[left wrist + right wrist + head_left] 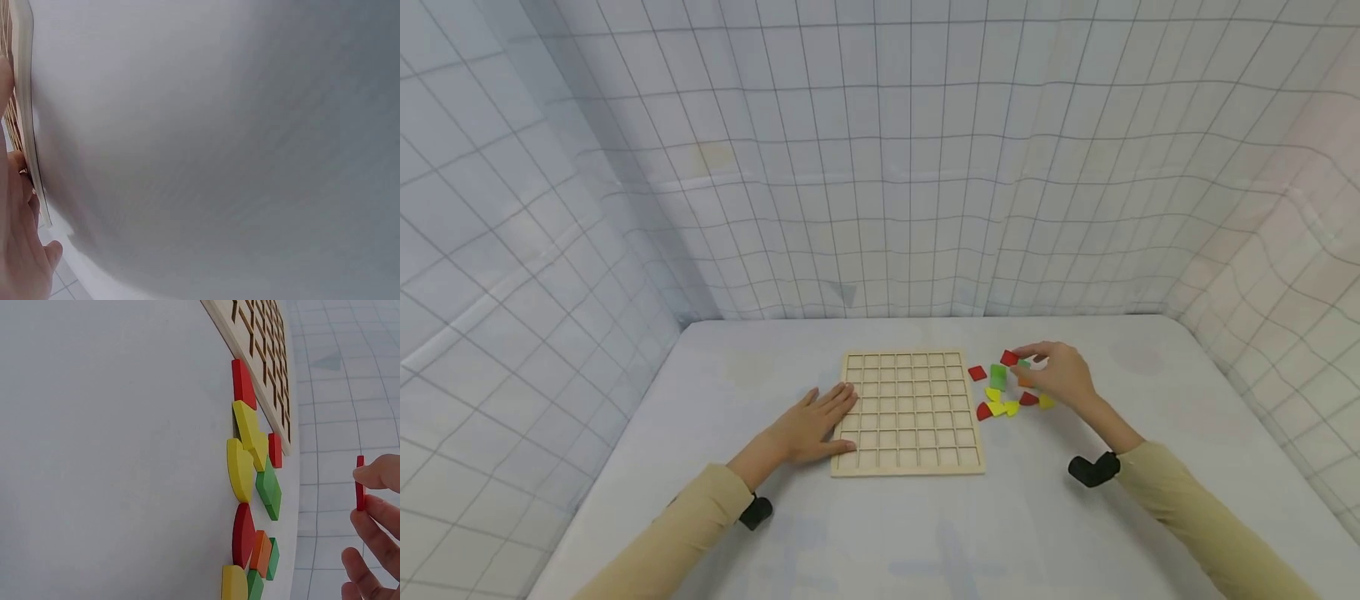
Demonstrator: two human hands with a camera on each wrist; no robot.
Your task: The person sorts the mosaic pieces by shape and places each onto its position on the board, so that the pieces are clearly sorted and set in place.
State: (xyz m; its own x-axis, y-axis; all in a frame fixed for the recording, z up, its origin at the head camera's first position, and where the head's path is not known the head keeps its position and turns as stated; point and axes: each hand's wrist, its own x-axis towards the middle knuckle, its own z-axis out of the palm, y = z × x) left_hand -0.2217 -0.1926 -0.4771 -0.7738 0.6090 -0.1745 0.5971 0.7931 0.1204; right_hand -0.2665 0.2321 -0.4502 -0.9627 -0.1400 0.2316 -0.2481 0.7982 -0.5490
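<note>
A square wooden grid board [908,471] lies on the table. My left hand [808,427] rests on its left edge, fingers spread over the grid cells. To the right of the board, my right hand [1066,375] pinches a flat red tile [360,482] between thumb and fingers. In the right wrist view that tile is held edge-on, apart from the other pieces. Below and beside this hand lie loose pieces: green tiles [997,377], an orange piece [261,553], yellow pieces [240,470] and red pieces [244,536]. Fingers partly cover some of them in the head view.
Another red tile [977,373] lies close to the board's right edge. The white table [880,542] is bordered by hanging grid-patterned cloth [910,183] at the back and sides. Both wrists carry black camera mounts [1093,470].
</note>
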